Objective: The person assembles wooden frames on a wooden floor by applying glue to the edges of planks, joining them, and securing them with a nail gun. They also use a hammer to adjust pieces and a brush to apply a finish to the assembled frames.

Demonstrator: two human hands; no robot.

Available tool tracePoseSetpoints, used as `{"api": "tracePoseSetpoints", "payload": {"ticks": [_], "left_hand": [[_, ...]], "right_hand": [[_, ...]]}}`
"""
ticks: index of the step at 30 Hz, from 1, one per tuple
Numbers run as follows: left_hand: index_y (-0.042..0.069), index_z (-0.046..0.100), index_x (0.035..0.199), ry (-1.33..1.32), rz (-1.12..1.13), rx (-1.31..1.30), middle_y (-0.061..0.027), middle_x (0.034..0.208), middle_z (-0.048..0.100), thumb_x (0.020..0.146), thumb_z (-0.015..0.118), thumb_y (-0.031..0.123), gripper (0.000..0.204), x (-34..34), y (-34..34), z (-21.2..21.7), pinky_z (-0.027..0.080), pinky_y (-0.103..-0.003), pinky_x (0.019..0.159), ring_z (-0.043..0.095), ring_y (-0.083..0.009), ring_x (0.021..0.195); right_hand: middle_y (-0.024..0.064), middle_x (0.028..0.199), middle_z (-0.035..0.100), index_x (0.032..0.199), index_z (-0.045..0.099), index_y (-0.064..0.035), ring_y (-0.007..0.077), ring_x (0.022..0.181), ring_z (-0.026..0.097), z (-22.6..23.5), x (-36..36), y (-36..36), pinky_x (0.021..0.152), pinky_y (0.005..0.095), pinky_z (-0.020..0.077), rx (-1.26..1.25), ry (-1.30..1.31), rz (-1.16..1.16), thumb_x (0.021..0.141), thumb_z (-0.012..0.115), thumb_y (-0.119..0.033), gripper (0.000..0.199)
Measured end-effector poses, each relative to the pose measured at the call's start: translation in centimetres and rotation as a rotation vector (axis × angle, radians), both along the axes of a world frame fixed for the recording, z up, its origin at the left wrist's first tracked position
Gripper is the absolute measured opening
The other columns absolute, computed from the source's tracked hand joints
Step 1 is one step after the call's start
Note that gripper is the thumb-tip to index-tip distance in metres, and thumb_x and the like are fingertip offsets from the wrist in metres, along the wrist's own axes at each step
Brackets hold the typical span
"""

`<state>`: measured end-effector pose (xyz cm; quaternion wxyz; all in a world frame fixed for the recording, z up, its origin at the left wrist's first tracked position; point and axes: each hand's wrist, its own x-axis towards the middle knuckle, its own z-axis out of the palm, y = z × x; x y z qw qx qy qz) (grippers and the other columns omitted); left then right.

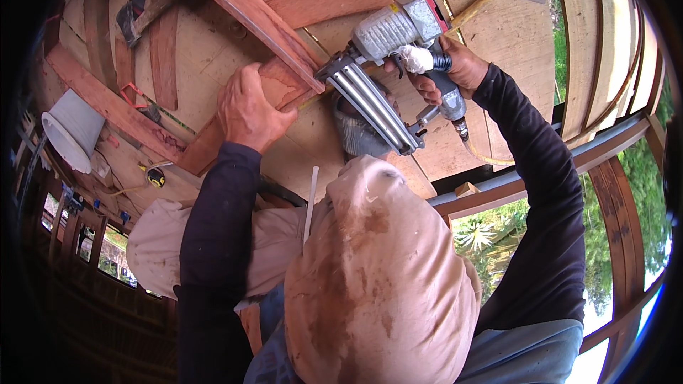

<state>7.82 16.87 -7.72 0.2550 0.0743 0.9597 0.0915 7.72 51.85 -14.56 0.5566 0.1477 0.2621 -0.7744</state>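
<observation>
Pale plywood sheeting (213, 43) fills the background, its seams bending with the lens, and reddish wooden strips cross it at several angles. Along the right edge curved timber ribs (626, 235) and a dark rail frame open gaps where green foliage and bright daylight show through; that side is the only open room, since the middle is crowded with arms and tool.

One curved reddish strip (249, 11) sweeps from the top centre down toward the middle, smooth and narrow. Beneath its lower end lies a shorter reddish board (274, 85), grain visible, running down-left. The left hand (245, 110) is clamped over this board, fingers curled across its top edge and palm pressed flat on it.

The right hand (455, 71) is closed around the dark grip of a nail gun (395, 35), which has a grey metal body, a red trim at its head and a long ribbed silver magazine slanting down to the right. Its nose meets the wood where the curved strip crosses the board. A yellowish hose (484, 156) leaves the base of the grip.

Toward the left edge of the plywood sits a white bucket-shaped container (71, 131), beside it a small yellow-and-black tape measure (156, 177). A hammer (135, 11) rests near the top left corner. Dark long sleeves cover both forearms, and stained tan cloth fills the lower foreground.
</observation>
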Motion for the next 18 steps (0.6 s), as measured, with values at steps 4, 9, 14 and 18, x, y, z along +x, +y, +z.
{"api": "tracePoseSetpoints", "payload": {"ticks": [4, 9, 14, 18], "left_hand": [[0.004, 0.050, 0.123, -0.002, -0.002, -0.005, -0.0186, 0.115, 0.061, 0.056, 0.090, 0.026, 0.082, 0.0, 0.0, 0.1, 0.045, -0.049, 0.098, 0.058, -0.0387, 0.113], [0.004, 0.050, 0.123, -0.003, -0.001, 0.001, -0.0186, 0.115, 0.061, 0.056, 0.091, 0.026, 0.082, -0.1, 0.0, 0.1, 0.045, -0.049, 0.097, 0.059, -0.0388, 0.113], [0.004, 0.050, 0.123, 0.005, -0.003, 0.001, -0.0183, 0.116, 0.061, 0.055, 0.091, 0.027, 0.083, 0.0, 0.0, -0.1, 0.045, -0.049, 0.098, 0.058, -0.0384, 0.113], [0.004, 0.050, 0.123, -0.002, 0.003, 0.005, -0.0182, 0.117, 0.061, 0.055, 0.092, 0.027, 0.083, 0.1, -0.1, -0.2, 0.045, -0.049, 0.098, 0.058, -0.0379, 0.114]], "right_hand": [[0.0022, 0.066, 0.059, 0.121, 0.063, 0.0011, 0.0098, 0.052, 0.058, -0.2, 0.2, 0.0, 0.048, 0.0255, 0.0484, -0.001, -0.039, -0.023, 0.098, 0.064, -0.028, 0.037], [0.0011, 0.063, 0.058, 0.123, 0.061, 0.0028, 0.0105, 0.049, 0.055, 0.2, 0.0, -0.1, 0.048, 0.0253, 0.0465, 0.011, -0.008, 0.005, 0.101, 0.058, -0.032, 0.042], [0.0007, 0.063, 0.058, 0.126, 0.061, 0.0041, 0.0103, 0.049, 0.054, 0.0, -0.2, 0.0, 0.049, 0.0251, 0.0470, -0.018, 0.001, 0.039, 0.101, 0.056, -0.032, 0.044], [0.0013, 0.063, 0.057, 0.124, 0.062, 0.0042, 0.0098, 0.049, 0.054, 0.9, -0.8, -0.2, 0.047, 0.0255, 0.0466, 0.042, 0.002, 0.051, 0.100, 0.059, -0.028, 0.040]]}}
